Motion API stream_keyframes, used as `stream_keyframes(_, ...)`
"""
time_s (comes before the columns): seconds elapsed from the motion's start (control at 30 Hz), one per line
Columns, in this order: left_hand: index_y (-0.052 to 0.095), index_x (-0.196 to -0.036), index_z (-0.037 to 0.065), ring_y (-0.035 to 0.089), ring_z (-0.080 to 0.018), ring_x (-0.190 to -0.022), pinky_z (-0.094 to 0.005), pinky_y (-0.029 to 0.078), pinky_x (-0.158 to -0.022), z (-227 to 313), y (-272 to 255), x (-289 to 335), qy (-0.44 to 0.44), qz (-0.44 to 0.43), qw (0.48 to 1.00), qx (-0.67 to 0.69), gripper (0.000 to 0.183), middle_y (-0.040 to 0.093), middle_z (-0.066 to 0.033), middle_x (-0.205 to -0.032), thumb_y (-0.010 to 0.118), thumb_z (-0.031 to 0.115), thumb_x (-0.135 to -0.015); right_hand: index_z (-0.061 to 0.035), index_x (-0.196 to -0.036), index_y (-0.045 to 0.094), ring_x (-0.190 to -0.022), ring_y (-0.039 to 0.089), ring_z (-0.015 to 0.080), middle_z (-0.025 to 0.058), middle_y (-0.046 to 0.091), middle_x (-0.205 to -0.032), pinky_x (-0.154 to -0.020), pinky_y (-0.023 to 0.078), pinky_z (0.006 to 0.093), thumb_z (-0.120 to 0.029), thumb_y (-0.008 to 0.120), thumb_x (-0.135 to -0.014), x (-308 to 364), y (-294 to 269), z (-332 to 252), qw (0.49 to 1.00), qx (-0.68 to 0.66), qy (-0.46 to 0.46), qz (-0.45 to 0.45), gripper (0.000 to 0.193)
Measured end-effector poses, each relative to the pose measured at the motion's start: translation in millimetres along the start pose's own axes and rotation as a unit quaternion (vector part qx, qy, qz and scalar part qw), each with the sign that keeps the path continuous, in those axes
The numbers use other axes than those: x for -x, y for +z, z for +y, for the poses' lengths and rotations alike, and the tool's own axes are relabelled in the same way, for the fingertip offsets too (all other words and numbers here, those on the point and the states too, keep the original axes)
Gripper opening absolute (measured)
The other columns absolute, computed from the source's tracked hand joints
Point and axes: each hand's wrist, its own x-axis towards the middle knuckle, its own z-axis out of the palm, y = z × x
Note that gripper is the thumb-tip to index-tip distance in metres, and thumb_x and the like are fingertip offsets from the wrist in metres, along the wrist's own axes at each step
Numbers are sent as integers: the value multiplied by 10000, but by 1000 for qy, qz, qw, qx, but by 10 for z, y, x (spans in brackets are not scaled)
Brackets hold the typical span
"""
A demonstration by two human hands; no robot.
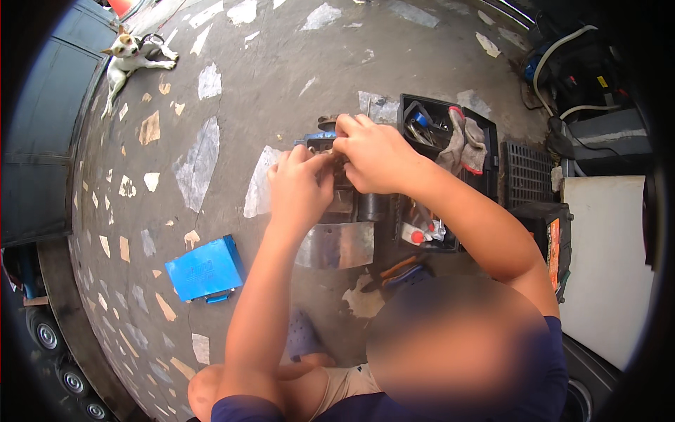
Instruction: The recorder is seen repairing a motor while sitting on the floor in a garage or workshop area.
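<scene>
My L hand [299, 184] & R hand [376, 158] met over the dark metal assembly [342, 202], mid-scene on the floor [246, 77], both curled at its far end; couldn't tell if either gripped smth, contact pts were mostly hidden. Silver plate [337, 247] sat on its near side. Open black toolbox [430, 104] w/ grey gloves [474, 148] was R, blue case [204, 271] near L, dog [130, 62] far L.
</scene>
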Motion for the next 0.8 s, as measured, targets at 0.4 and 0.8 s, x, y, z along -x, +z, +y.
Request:
stream_keyframes(0.4,710,-1114,70,634,-344,-1132,-519,453,-991,42,235,154,-8,47,998,-30,153,661,-110,-1152,721,120,-969,-31,-945,740,-1051,675,333,116,627,-1155,-846,621,459,-64,732,-823,-24,98,-63,998,2,51,36,127)
stream_keyframes(0.8,722,-1075,58,649,-347,-1116,-523,464,-995,-27,164,90,-47,13,995,91,131,703,-105,-1043,725,88,-947,-53,-1077,672,-1045,679,332,129,621,-1157,-875,582,492,-127,699,-938,-52,151,9,997,20,-5,74,159)
